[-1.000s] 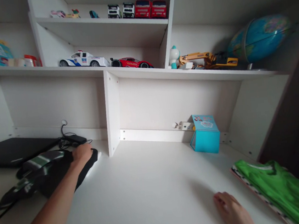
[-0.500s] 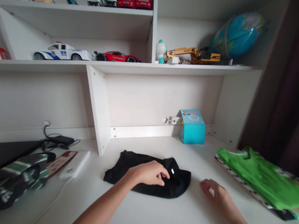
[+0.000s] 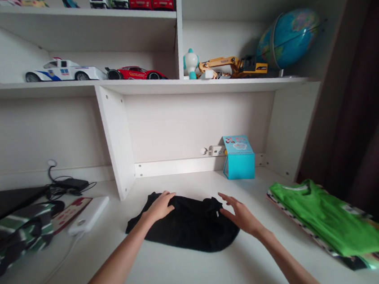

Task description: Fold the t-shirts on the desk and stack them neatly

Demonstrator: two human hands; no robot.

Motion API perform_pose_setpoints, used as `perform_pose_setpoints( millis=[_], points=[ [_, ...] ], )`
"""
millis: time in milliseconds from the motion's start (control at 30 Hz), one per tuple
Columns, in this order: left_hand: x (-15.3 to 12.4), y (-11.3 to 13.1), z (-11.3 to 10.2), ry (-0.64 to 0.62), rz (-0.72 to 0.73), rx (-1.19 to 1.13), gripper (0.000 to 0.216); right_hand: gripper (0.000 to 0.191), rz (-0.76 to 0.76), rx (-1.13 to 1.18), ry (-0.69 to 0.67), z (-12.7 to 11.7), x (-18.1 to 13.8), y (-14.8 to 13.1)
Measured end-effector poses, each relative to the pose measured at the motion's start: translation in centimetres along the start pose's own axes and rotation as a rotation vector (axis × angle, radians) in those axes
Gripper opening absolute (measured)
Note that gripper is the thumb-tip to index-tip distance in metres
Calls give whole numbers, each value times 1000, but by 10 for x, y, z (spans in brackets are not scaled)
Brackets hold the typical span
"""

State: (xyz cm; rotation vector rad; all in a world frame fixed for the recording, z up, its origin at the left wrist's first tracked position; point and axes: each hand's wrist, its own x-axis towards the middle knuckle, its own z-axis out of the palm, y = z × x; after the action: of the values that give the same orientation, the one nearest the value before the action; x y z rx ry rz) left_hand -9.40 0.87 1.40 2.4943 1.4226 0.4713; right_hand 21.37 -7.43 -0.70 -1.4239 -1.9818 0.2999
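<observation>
A black folded garment (image 3: 191,225) lies on the white desk, with a small white tag near its right end. My left hand (image 3: 160,207) rests on the garment's upper left part, fingers stretched out and thumb apart. At the right end my right hand (image 3: 242,214) is beside the bunched edge near the tag, its fingers spread. Whether its thumb touches the cloth I cannot tell. Neither hand grips anything that I can see.
To the right is a stack of folded clothes topped by a green T-shirt (image 3: 333,217). A blue desk calendar (image 3: 241,163) stands at the back. On the left lie a striped grey-green garment (image 3: 26,231) and a white power strip (image 3: 88,214) with its cable.
My left hand has moved left and back across the garment, its fingers straightening. My right hand has moved from the bare desk to the garment's right end and opened. The view has shifted slightly.
</observation>
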Motion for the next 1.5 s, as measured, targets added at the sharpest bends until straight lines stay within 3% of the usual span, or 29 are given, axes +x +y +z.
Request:
perform_pose_setpoints(
  millis=[67,167,267,433,533,600,667,733,800,833,867,933,1000,1067,1167,1233,1300,1367,1500],
  points=[
    [1,-2,3,-12,-29,41,36,43,-1,27,-27,6,14,-3],
    [5,-6,1,-22,-81,98,16,16,-15,42,-58,7,28,-10],
    [7,-14,-16,-19,-74,73,16,15,-18,79,-72,-15,29,-21],
    [-13,-25,-89,-298,-152,-122,7,28,-12,256,-65,-94,-4,-47],
    [-37,-20,-137,-442,-174,-243,13,28,-30,413,-294,-136,-34,-64],
    [-46,-14,-159,-482,-133,-268,19,30,-47,482,-444,-150,-43,-70],
    [-42,-6,-170,-464,-133,-190,20,31,-39,578,-430,-152,-40,-70],
    [-22,5,-166,-354,-167,-46,20,29,40,704,-298,-145,-25,-61],
    [8,20,-149,-82,-171,71,24,28,173,821,-73,-135,-9,-44],
    [25,29,-137,119,-142,91,28,30,244,847,62,-131,-3,-32],
    [40,39,-122,307,-98,87,33,31,308,825,196,-128,0,-18],
    [62,59,-89,447,-2,49,44,30,436,580,424,-124,-4,10],
    [71,77,-56,366,67,6,52,29,528,155,496,-120,-18,35],
    [65,90,-25,100,143,-24,52,30,512,-172,428,-111,-34,49],
    [45,104,12,-423,142,15,63,35,294,-244,192,-88,-49,54],
    [30,109,27,-605,50,60,76,40,150,-219,9,-69,-51,53],
    [20,110,31,-616,-33,74,81,47,102,-237,-144,-50,-51,54],
    [14,104,25,-569,-107,89,80,52,131,-303,-207,-34,-52,59],
    [9,72,-6,-421,-356,208,57,47,122,-482,-121,-9,-64,67]
  ],
)
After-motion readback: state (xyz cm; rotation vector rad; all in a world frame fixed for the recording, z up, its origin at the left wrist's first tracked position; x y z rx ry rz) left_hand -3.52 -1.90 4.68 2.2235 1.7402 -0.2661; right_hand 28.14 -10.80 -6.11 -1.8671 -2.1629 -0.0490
